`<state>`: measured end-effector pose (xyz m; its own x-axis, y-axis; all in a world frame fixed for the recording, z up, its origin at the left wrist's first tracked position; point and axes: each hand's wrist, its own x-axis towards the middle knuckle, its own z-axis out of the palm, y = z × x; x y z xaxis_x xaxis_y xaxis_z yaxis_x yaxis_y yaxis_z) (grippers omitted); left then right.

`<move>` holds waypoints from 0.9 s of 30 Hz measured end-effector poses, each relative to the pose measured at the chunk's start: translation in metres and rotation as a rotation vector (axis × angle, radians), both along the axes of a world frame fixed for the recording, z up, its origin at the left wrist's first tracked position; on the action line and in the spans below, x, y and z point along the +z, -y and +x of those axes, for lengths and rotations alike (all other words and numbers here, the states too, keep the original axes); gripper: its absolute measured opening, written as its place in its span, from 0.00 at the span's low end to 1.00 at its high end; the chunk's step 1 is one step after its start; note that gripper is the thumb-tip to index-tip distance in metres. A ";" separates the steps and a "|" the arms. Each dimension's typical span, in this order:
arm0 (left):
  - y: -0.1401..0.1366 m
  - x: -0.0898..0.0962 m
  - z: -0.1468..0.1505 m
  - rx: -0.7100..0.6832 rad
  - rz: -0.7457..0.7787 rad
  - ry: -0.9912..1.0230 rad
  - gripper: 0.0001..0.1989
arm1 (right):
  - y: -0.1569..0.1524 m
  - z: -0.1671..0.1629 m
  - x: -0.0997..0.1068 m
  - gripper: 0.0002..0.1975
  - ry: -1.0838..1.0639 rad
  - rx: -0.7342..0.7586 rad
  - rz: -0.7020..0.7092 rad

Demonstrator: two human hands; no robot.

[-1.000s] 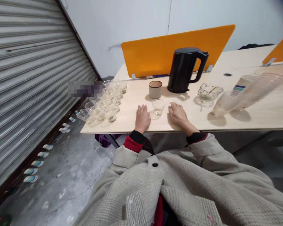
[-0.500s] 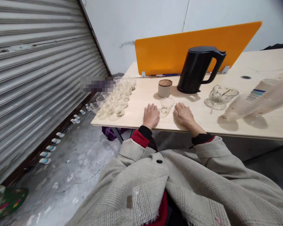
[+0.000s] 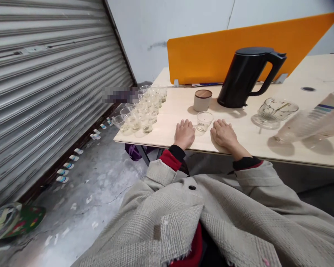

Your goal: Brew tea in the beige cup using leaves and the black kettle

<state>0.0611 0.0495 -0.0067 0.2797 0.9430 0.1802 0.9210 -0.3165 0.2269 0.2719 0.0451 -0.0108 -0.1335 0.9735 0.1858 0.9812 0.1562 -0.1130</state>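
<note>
My left hand (image 3: 185, 134) lies palm down near the front edge of the table (image 3: 167, 128), fingers stretched out, holding nothing. My right hand (image 3: 224, 134) rests the same way a little to the right, flat and empty. Between them stands a clear plastic cup (image 3: 205, 121) with a little dark matter at its bottom; neither hand grips it. Just behind the cup is a light grey canister (image 3: 202, 100) with a wooden lid. A black electric kettle (image 3: 246, 78) stands behind my right hand.
Many clear cups (image 3: 140, 113) crowd the table's left end. To the right are a glass bowl (image 3: 277, 111) with leaf-like bits and stacks of plastic cups (image 3: 303, 124) lying over. An orange divider (image 3: 200, 61) runs along the back. A rolling shutter (image 3: 55, 74) is at left.
The camera view has shifted, so everything on the table appears slightly farther right. Both hands stay flat on the table beside the cup.
</note>
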 end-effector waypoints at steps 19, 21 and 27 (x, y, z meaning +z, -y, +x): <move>-0.005 -0.006 -0.001 0.002 0.025 0.075 0.27 | 0.002 -0.002 0.002 0.27 -0.035 0.003 0.006; -0.005 -0.005 -0.001 0.000 0.029 0.069 0.27 | 0.003 -0.002 0.004 0.27 -0.031 0.009 0.007; -0.005 -0.005 -0.001 -0.011 0.034 0.070 0.27 | 0.003 -0.003 0.006 0.27 -0.023 0.005 -0.003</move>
